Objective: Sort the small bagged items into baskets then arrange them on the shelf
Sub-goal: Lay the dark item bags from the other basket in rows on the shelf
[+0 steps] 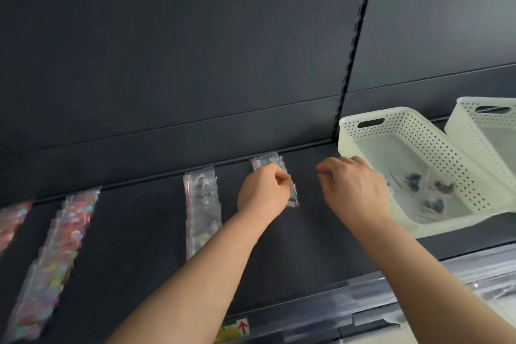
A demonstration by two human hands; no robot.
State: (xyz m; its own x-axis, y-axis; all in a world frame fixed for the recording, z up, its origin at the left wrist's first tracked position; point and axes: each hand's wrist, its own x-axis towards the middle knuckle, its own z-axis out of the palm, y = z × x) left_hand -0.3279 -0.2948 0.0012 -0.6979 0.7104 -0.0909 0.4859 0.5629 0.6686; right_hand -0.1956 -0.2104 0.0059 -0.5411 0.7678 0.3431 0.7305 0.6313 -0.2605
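Small clear bags lie in rows on the dark shelf (134,232). My left hand (264,193) pinches a small clear bag (291,193) at the near end of a short row of bags (268,160) near the shelf's back. A longer row of clear bags (202,209) lies just to its left. My right hand (353,187) hovers above the shelf beside the cream basket (360,134), its fingers loosely curled with nothing visible in them. Several bags with dark pieces (430,193) lie in that basket.
A second cream basket (469,117) stands behind the first at the far right. Two rows of bags with colourful pieces (61,254) run along the shelf's left part, one cut off at the left edge (11,220). A label strip with a red arrow (241,327) lines the front edge.
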